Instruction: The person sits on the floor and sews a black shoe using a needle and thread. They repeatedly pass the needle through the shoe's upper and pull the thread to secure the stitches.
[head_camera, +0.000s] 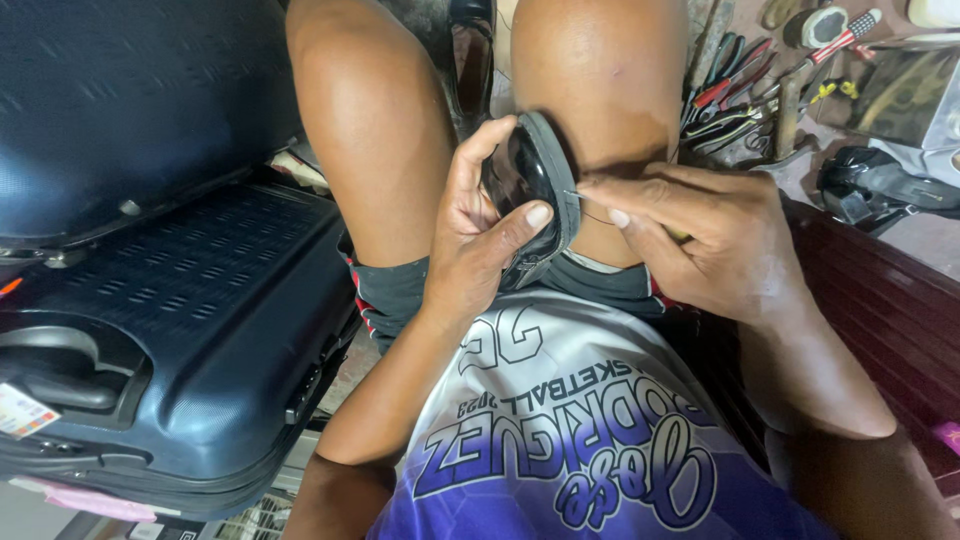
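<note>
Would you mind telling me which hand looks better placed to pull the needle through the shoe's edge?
The right hand, probably: its fingers already pinch the needle at the grey sole edge. The left hand is occupied gripping the black shoe steady against the knee.

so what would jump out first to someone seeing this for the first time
Dead centre, the left hand cups a dark shoe against the person's knee while the right hand pinches a thin needle at the grey sole edge. To the left a dark blue hard-shell suitcase fills the frame. At upper right lies a scatter of pliers and hand tools on the floor.
</note>
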